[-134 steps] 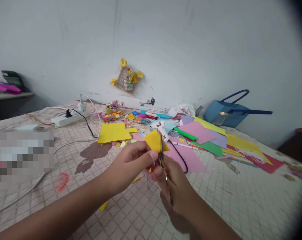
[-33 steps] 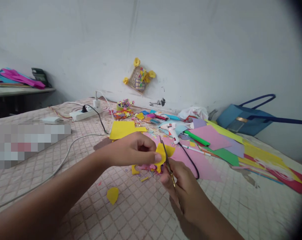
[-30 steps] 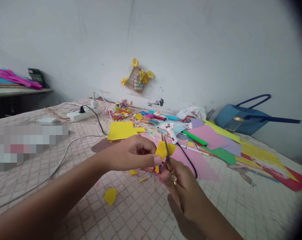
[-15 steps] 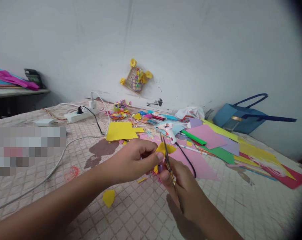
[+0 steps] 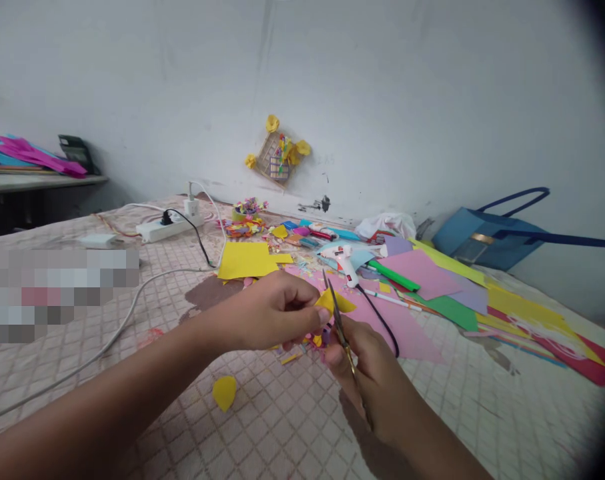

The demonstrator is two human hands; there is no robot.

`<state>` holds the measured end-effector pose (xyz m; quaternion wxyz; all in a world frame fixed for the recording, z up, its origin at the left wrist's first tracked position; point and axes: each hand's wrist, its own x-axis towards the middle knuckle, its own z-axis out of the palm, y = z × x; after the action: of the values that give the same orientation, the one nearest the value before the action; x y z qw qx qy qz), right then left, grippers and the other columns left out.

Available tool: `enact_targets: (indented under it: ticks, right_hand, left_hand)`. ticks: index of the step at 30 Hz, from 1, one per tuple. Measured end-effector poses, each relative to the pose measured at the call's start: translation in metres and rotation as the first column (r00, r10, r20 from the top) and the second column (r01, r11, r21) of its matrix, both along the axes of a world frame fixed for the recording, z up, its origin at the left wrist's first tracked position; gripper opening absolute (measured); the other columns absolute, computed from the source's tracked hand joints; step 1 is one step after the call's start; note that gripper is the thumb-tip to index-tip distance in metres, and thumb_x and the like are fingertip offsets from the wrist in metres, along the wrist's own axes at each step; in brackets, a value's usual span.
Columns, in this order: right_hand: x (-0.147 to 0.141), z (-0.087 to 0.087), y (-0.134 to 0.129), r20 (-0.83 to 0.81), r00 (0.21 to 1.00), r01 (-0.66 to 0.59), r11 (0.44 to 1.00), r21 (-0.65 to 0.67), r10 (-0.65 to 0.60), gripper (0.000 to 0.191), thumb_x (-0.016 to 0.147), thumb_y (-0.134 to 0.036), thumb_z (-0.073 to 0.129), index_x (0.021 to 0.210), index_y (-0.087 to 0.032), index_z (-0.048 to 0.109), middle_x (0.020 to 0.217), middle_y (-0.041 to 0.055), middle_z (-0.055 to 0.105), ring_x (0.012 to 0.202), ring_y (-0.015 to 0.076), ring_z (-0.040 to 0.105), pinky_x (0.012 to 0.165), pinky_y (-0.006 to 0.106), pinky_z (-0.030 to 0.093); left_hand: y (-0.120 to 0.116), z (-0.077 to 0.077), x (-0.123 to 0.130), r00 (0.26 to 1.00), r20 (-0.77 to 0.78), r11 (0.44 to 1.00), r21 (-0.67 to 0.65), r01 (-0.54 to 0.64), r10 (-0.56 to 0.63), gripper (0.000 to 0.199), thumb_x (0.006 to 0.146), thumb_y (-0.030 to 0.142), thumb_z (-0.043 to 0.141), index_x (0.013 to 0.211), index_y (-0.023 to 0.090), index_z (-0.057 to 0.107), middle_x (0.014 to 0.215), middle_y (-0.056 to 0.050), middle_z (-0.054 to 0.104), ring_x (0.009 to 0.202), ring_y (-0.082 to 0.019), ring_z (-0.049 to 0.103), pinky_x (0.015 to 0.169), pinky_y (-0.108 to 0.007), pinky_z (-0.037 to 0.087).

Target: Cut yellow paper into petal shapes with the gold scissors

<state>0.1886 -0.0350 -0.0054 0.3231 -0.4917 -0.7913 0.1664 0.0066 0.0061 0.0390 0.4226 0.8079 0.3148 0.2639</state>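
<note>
The left hand (image 5: 282, 310) pinches a yellow piece (image 5: 346, 305); the right hand (image 5: 375, 367) grips scissors (image 5: 339, 323), one blade crossing it. A petal-shaped scrap (image 5: 225, 393) lies nearby.

Left forearm (image 5: 132, 393) enters from 8 o'clock, bare, slim, smooth in outline; right forearm (image 5: 427, 427) from 5 o'clock, likewise bare. Left hand (image 5: 275, 310) and right hand (image 5: 365, 373) bare too (left thumbnail (image 5: 324, 315) visible, short, rounded). Fingers (image 5: 302, 292) slender.

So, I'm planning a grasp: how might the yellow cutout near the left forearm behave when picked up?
The cutout looks thin, so probably light. It's likely flexible: the yellow piece in the left hand appears bent. Lying flat, it's unlikely to roll.
</note>
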Motion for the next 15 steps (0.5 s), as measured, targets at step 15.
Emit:
enact_targets:
  ticks: [15]
  right_hand:
    - [-0.0004, 0.0004, 0.0002, 0.11, 0.994, 0.037, 0.996, -0.087, -0.027, 0.021, 0.085, -0.035, 0.039, 0.075, -0.019, 0.047, 0.076, 0.005, 0.05, 0.071, 0.0211, 0.047, 0.062, 0.034, 0.038]
  left_hand:
    - [0.0014, 0.0072, -0.0059, 0.995, -0.089, 0.997, 0.056, 0.043, -0.038, 0.027, 0.08, 0.029, 0.048, 0.059, 0.013, 0.051, 0.046, 0.005, 0.044, 0.039, -0.005, 0.042, 0.036, -0.014, 0.03]
